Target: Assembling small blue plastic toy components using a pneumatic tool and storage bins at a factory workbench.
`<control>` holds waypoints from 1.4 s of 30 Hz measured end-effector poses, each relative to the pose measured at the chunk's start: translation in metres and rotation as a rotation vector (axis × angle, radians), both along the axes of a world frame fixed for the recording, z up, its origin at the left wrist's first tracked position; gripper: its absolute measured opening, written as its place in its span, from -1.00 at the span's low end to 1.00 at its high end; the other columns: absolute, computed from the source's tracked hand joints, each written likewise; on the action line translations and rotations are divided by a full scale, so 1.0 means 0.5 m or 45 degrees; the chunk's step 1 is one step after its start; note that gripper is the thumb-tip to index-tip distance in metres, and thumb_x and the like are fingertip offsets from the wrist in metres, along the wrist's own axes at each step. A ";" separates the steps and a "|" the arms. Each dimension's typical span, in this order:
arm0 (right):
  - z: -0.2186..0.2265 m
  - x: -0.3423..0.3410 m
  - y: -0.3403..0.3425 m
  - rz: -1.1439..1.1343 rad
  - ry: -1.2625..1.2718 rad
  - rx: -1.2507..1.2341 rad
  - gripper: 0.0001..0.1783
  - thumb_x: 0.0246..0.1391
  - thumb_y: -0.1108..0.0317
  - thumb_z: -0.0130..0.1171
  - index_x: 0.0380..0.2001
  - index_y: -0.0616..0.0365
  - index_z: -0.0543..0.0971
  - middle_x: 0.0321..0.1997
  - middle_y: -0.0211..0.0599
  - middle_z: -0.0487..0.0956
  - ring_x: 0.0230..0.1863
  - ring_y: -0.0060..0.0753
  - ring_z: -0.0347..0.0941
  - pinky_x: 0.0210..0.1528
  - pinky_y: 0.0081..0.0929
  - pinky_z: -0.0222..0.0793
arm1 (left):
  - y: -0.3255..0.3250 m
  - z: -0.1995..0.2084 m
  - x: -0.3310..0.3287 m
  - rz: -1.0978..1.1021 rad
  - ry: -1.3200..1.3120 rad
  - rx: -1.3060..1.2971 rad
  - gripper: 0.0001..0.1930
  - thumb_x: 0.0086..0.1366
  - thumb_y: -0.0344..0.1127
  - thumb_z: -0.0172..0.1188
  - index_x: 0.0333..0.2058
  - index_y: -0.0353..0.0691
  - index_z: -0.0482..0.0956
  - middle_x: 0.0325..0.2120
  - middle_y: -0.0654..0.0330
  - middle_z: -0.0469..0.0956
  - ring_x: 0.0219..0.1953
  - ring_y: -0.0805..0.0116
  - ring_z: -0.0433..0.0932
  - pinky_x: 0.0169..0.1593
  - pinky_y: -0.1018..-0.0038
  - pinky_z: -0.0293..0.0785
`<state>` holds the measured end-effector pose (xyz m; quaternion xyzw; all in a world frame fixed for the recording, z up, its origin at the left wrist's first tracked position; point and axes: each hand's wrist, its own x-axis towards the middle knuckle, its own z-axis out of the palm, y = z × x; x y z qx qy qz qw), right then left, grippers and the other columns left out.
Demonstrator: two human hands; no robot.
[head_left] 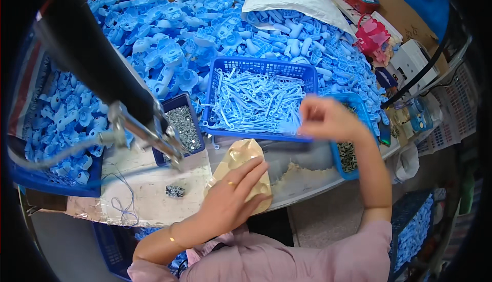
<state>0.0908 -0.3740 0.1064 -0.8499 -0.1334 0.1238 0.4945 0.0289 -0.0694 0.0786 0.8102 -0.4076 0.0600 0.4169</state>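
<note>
Left hand (231, 194) on the cream holder (244, 152), right hand (328, 119) by the blue basket (266, 65).

The cream holder sits on the tabletop (154, 200) just in front of the blue basket of light-blue rods (251, 97); the left hand lies across it, grip apart, fingers stretched out. The right hand blurs over the basket's right edge, and I can't tell whether its grip is parted or pinching something. Left of the basket stands a dark tray (177, 102) of silvery metal pieces (183, 123); blue plastic parts (169, 36) heap up behind it.
</note>
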 end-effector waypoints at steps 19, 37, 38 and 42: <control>-0.140 0.519 -0.134 -0.630 -0.931 -0.810 -0.63 0.07 0.48 0.14 -0.01 0.03 0.57 -0.03 -0.04 0.63 0.01 0.00 0.57 -0.01 -0.18 0.49 | 0.084 -0.042 -0.028 0.028 0.436 0.071 -0.67 0.17 -0.37 0.37 -0.07 -0.13 0.60 -0.41 0.20 0.61 -0.41 0.20 0.62 -0.35 0.37 0.53; -0.015 0.273 0.050 -0.047 -0.551 -0.083 -0.74 0.20 0.45 0.18 -0.05 0.24 0.63 -0.06 -0.28 0.62 -0.01 -0.44 0.53 0.02 -0.50 0.46 | 0.208 -0.133 -0.050 -0.089 -0.167 0.375 -0.58 0.07 -0.29 0.40 -0.05 -0.16 0.60 0.00 0.21 0.63 0.05 0.20 0.61 0.10 0.25 0.53; -0.019 0.214 0.076 0.141 -0.442 -0.061 -0.75 0.15 0.51 0.21 -0.09 0.20 0.65 -0.07 -0.28 0.62 -0.01 -0.41 0.54 0.03 -0.47 0.46 | 0.211 -0.132 -0.054 -0.104 -0.101 0.407 -0.60 0.15 -0.23 0.38 -0.04 -0.16 0.60 0.05 0.17 0.60 0.09 0.19 0.58 0.19 0.20 0.45; -0.068 0.021 0.165 0.536 -0.328 -0.057 -0.73 0.02 0.59 0.28 -0.18 0.09 0.68 -0.11 -0.31 0.59 0.01 -0.27 0.54 0.06 -0.37 0.46 | 0.212 -0.153 -0.058 -0.121 -0.154 0.423 -0.61 0.20 -0.19 0.36 -0.03 -0.18 0.59 0.05 0.16 0.59 0.13 0.20 0.56 0.23 0.13 0.40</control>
